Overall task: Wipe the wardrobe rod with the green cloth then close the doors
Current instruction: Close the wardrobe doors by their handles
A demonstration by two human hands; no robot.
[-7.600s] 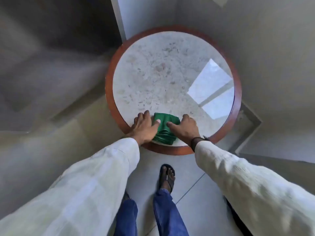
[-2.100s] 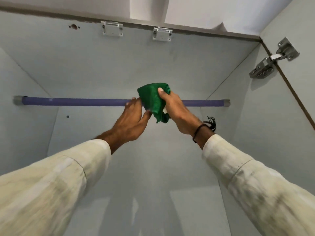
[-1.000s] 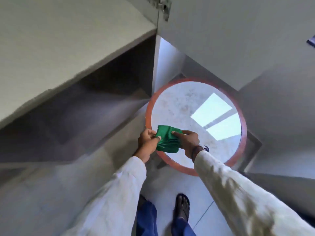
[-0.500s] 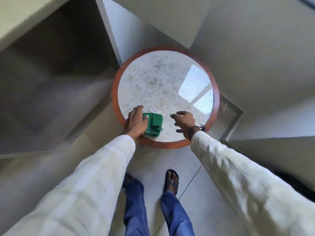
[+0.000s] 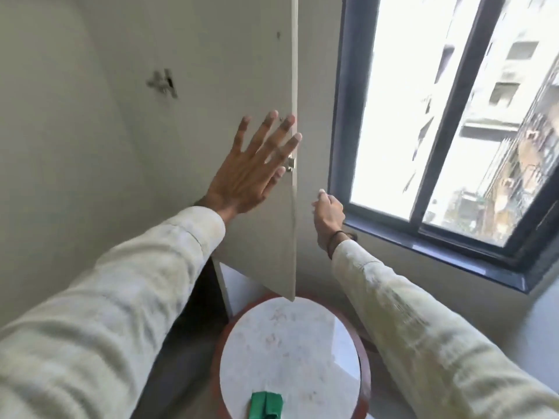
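Hidden or cut off: my right hand (image 5: pixel 328 214), fingertips behind the door (image 5: pixel 266 86) edge; green cloth (image 5: pixel 266 408), clipped by the bottom frame; door hinge (image 5: pixel 161 83), blurred.

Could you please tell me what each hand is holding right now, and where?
Nothing is gripped: the left hand is spread open at the wardrobe door, the right hand loosely curled behind its edge.

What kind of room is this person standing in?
Probably a bedroom in a flat: a pale wardrobe door stands open, a round marble-topped side table sits below it, and a dark-framed window faces other buildings.
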